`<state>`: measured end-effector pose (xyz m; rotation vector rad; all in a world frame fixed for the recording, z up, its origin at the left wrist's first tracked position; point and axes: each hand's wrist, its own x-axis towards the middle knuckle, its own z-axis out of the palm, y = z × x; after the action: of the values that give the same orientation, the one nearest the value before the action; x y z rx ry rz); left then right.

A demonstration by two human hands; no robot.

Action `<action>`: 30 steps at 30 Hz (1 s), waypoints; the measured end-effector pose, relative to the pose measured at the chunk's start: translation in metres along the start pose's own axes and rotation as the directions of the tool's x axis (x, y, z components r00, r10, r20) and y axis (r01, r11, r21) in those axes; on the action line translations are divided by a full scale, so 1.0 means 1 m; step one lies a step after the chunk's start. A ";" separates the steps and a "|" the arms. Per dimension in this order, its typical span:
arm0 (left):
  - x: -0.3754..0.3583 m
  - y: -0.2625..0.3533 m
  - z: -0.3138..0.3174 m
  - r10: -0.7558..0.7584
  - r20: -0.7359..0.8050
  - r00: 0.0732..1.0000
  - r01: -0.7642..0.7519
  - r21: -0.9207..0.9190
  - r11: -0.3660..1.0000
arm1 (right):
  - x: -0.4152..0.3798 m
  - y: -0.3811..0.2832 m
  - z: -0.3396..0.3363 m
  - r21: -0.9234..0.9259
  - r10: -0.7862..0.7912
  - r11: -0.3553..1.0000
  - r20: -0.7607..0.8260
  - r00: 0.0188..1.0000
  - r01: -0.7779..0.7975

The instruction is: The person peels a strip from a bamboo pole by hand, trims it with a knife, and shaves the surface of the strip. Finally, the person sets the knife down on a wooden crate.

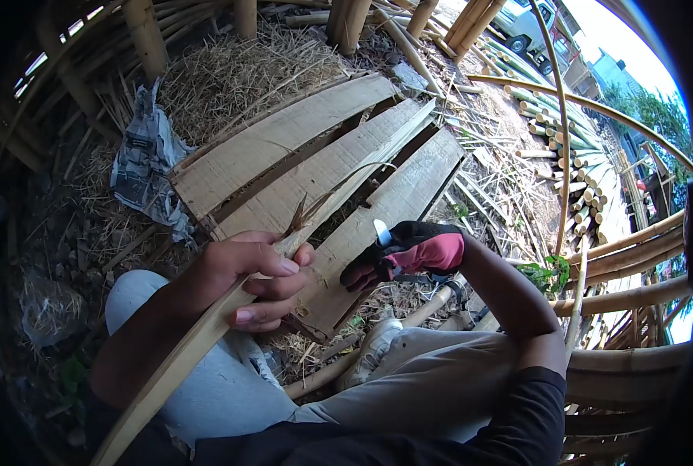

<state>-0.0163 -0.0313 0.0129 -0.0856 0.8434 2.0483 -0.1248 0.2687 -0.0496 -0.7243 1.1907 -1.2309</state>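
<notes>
A long split bamboo strip (199, 342) runs from the lower left up across a low slatted wooden crate (284, 144). My bare left hand (257, 279) is wrapped round the strip at the crate's near edge. Just above that hand, a dark pointed splinter (297, 216) and a thin curled sliver stand off the strip. My right hand (401, 255), in a black and red glove, is closed on a knife (381, 231), whose short pale blade points up. The blade is apart from the strip, over the right-hand slat.
Crumpled newspaper (148, 159) lies left of the crate, beside dry shavings (230, 81). Bamboo poles are stacked (583, 182) at the right. Upright bamboo posts (144, 35) stand behind. My bent legs (432, 373) are below the crate. A white vehicle (521, 27) is far back.
</notes>
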 end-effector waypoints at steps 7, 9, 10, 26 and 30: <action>-0.008 -0.001 -0.002 0.020 0.012 1.000 -0.019 -0.057 0.998 | -0.021 0.026 -0.070 0.116 -0.150 0.961 -0.537 0.830 0.249; -0.008 -0.001 -0.001 0.033 0.009 0.999 -0.033 -0.047 0.998 | -0.049 0.027 -0.134 0.010 -0.215 0.930 -0.795 0.567 0.367; -0.008 0.000 -0.001 0.042 0.016 0.999 -0.042 -0.039 0.998 | -0.059 0.027 -0.155 -0.042 -0.204 0.919 -0.901 0.382 0.392; -0.017 0.018 -0.014 0.133 0.062 0.989 -0.127 -0.083 0.988 | 0.068 0.002 0.061 -0.052 0.029 0.998 -0.138 0.990 -0.037; -0.019 0.019 -0.011 0.157 -0.009 0.987 -0.157 0.008 0.987 | 0.072 0.000 -0.019 0.371 -0.041 0.914 -0.315 0.948 0.163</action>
<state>-0.0222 -0.0584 0.0211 -0.0258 0.8879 2.1937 -0.1491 0.2030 -0.0756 -0.3057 1.1061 -1.6556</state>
